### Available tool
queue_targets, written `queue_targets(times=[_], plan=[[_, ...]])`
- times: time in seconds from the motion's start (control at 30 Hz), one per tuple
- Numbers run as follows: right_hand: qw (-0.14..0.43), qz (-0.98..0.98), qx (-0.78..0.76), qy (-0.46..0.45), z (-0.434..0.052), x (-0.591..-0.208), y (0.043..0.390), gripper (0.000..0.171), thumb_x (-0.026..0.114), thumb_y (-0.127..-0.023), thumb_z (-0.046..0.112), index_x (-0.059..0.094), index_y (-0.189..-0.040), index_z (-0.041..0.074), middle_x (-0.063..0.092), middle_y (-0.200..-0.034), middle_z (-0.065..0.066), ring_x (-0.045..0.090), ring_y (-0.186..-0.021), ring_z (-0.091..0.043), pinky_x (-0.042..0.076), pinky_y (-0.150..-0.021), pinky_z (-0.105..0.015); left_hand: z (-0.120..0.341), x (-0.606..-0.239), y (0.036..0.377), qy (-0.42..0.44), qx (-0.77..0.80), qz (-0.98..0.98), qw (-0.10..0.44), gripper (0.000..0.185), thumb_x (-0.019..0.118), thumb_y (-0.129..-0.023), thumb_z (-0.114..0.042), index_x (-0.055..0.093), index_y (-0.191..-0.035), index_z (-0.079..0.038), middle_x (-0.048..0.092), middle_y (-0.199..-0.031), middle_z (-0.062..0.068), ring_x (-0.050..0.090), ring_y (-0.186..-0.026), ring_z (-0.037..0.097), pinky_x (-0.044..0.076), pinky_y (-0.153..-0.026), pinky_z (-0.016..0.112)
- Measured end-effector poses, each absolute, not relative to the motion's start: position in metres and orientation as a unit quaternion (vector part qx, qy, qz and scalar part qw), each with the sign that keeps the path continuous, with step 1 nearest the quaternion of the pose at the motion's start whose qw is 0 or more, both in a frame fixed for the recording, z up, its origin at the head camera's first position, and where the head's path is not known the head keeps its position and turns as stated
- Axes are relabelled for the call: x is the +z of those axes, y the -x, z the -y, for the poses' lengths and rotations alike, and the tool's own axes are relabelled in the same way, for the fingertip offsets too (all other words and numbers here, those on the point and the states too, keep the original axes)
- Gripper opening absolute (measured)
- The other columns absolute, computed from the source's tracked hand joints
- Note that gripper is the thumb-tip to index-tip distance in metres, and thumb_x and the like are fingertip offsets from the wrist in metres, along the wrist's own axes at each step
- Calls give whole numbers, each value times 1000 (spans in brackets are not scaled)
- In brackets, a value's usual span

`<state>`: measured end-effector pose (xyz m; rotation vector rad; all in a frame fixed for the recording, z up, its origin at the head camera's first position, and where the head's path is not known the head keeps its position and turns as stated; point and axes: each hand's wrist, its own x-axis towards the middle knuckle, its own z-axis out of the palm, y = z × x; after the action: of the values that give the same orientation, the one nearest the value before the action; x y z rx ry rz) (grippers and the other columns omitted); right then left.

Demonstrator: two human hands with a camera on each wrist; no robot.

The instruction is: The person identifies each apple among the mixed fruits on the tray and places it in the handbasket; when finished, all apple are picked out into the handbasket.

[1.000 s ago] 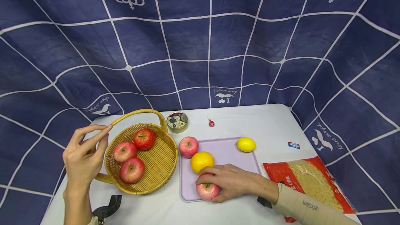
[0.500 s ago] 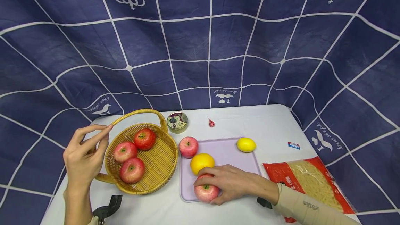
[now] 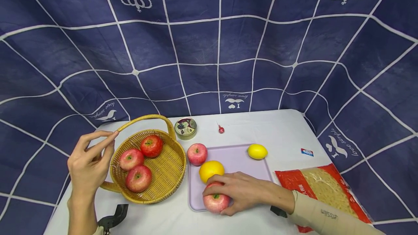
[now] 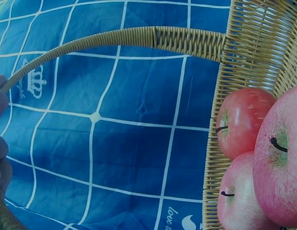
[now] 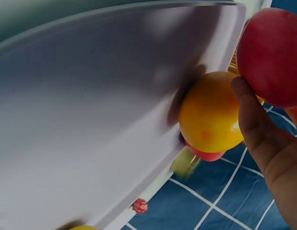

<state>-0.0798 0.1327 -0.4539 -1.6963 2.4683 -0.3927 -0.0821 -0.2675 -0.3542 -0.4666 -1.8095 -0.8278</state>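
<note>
My right hand (image 3: pixel 240 190) lies over a red apple (image 3: pixel 215 202) at the front left of a lilac tray (image 3: pixel 241 160), fingers curled round it. The right wrist view shows that apple (image 5: pixel 273 52) in my fingers (image 5: pixel 263 139), beside an orange (image 5: pixel 210 115). That orange (image 3: pixel 210 169) and a lemon (image 3: pixel 257 151) lie on the tray, and another apple (image 3: pixel 197 153) sits at its back left corner. My left hand (image 3: pixel 89 162) is raised beside a wicker basket (image 3: pixel 168 169) holding three apples (image 3: pixel 138 178). Its relaxed index fingertip touches the basket handle (image 4: pixel 138 36).
A round tin (image 3: pixel 185 127) and a small red candy (image 3: pixel 221 129) sit behind the tray on the white table. A red packet of noodles (image 3: pixel 326 188) lies at the right, with a small wrapper (image 3: pixel 307 152) behind it. A blue checked cloth hangs all round.
My right hand has shifted the apple slightly left on the tray. The left hand and the basket have hardly moved.
</note>
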Motion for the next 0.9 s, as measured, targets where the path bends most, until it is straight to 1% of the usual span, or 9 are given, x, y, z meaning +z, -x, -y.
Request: queue_targets(times=[0.27, 0.5, 0.6, 0.73, 0.83, 0.9], plan=[[58, -809, -135, 569, -131, -451, 78, 66, 74, -85, 52, 44, -144, 45, 47, -140, 16, 52, -117, -2, 50, -87, -23, 268, -354, 82, 195, -345, 755, 522, 13, 69, -90, -5, 80, -92, 2, 69, -92, 23, 25, -53, -4, 14, -54, 7], [62, -803, -159, 571, -127, -449, 80, 65, 74, -85, 52, 45, -143, 44, 45, -140, 18, 50, -116, 0, 49, -90, -20, 267, -353, 82, 196, -345, 756, 521, 13, 69, -90, -5, 80, -92, 2, 68, -91, 23, 26, -54, -3, 15, -56, 5], [63, -803, -167, 568, -126, -447, 81, 66, 74, -85, 51, 44, -143, 45, 43, -141, 18, 49, -118, 1, 48, -90, -21, 268, -353, 82, 196, -346, 756, 520, 13, 69, -90, -5, 80, -92, 2, 68, -92, 23, 26, -54, -4, 15, -55, 6], [82, -810, -171, 555, -125, -443, 82, 72, 75, -84, 49, 41, -147, 45, 42, -143, 19, 46, -122, 1, 48, -92, -25, 269, -355, 83, 197, -344, 758, 517, 14, 69, -91, -6, 80, -93, 2, 68, -92, 23, 25, -53, -4, 15, -53, 8], [93, -813, -171, 548, -123, -440, 83, 76, 75, -84, 49, 38, -150, 44, 41, -145, 19, 45, -124, 0, 49, -94, -27, 270, -355, 83, 196, -342, 759, 518, 14, 69, -91, -7, 80, -93, 1, 68, -92, 23, 25, -52, -5, 15, -52, 8], [90, -813, -173, 549, -122, -439, 84, 76, 75, -83, 48, 40, -149, 42, 41, -144, 19, 44, -124, 1, 48, -94, -26, 270, -355, 83, 195, -341, 760, 518, 15, 68, -91, -7, 80, -93, 1, 68, -92, 23, 25, -52, -5, 14, -52, 8]])
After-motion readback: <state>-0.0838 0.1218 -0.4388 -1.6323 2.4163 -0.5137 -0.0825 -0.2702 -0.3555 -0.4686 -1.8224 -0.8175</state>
